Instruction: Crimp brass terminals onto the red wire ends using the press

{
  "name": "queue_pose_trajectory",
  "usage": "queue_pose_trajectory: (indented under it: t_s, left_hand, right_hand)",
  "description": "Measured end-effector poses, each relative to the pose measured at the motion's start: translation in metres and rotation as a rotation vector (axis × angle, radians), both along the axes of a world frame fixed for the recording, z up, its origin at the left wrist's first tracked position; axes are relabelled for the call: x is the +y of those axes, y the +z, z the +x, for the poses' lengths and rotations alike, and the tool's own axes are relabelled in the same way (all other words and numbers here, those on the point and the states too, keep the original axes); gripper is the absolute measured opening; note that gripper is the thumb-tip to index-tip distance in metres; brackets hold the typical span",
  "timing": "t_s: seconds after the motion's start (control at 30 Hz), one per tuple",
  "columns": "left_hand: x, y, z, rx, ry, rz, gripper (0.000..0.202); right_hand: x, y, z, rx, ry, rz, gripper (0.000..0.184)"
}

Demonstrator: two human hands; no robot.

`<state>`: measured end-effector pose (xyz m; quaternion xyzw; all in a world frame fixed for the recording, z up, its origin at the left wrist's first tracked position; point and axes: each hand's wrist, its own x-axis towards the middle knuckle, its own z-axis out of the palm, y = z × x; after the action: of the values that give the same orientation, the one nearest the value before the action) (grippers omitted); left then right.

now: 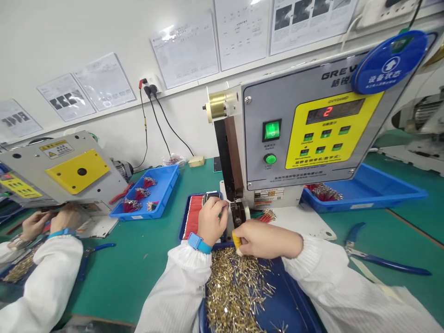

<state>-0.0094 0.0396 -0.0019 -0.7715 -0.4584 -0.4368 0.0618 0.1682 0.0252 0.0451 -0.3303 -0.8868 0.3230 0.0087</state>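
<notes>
My left hand (212, 220) is closed in a pinch at the jaw (237, 211) of a grey crimping machine (305, 134); what it pinches is too small to make out. A blue wrist strap (198, 243) circles that wrist. My right hand (265, 239) is closed, fingers tipped with a yellow finger cot (236, 242), and rests on a heap of small gold terminals (236, 289) in a dark blue tray (291, 305). Red wires (193, 216) lie in a blue tray behind my left hand.
Blue-handled pliers (378, 260) lie right. Blue trays with red wire bundles stand at left (152, 194) and behind the machine (367, 189). At far left a co-worker's hands (52, 222) work at another machine (62, 169). The machine's display reads 2.
</notes>
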Motion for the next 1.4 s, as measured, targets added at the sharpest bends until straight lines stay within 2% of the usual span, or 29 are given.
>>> queue_pose_trajectory:
  t_s: [0.17,0.3,0.4,0.6,0.73,0.87,0.97,1.17,1.27,1.4]
  left_hand:
    - [0.000,-0.001,-0.001,-0.002,-0.002,-0.002,0.014]
    - [0.000,-0.001,0.000,-0.002,-0.007,-0.010,0.015]
    - [-0.001,-0.001,0.000,-0.002,-0.006,-0.013,0.015]
    - [-0.002,-0.001,0.001,0.025,0.009,-0.010,0.017]
    - [-0.003,-0.001,0.003,0.031,0.025,-0.036,0.018]
    - [0.000,-0.001,-0.002,0.058,0.052,-0.090,0.019]
    - [0.008,0.003,-0.019,0.108,0.161,-0.193,0.020]
    - [0.021,0.005,-0.075,0.173,0.506,-0.588,0.018]
    - [0.022,0.001,-0.091,0.186,0.544,-0.640,0.019]
    - [0.025,-0.004,-0.096,0.201,0.556,-0.671,0.018]
  right_hand:
    - [0.005,0.004,0.009,0.219,-0.036,-0.399,0.007]
    - [0.005,-0.001,0.007,0.335,-0.041,-0.521,0.014]
    - [0.007,-0.005,0.005,0.369,-0.061,-0.536,0.011]
    - [0.014,-0.003,0.010,0.696,-0.206,-0.496,0.009]
    - [0.020,-0.005,0.013,0.702,-0.230,-0.510,0.006]
    - [0.023,-0.007,0.013,0.699,-0.279,-0.511,0.014]
    - [0.023,-0.006,0.014,0.710,-0.322,-0.551,0.023]
    - [0.027,-0.008,0.021,0.671,-0.337,-0.603,0.033]
    - [0.029,-0.009,0.023,0.665,-0.379,-0.616,0.039]
    - [0.030,-0.008,0.022,0.669,-0.458,-0.611,0.042]
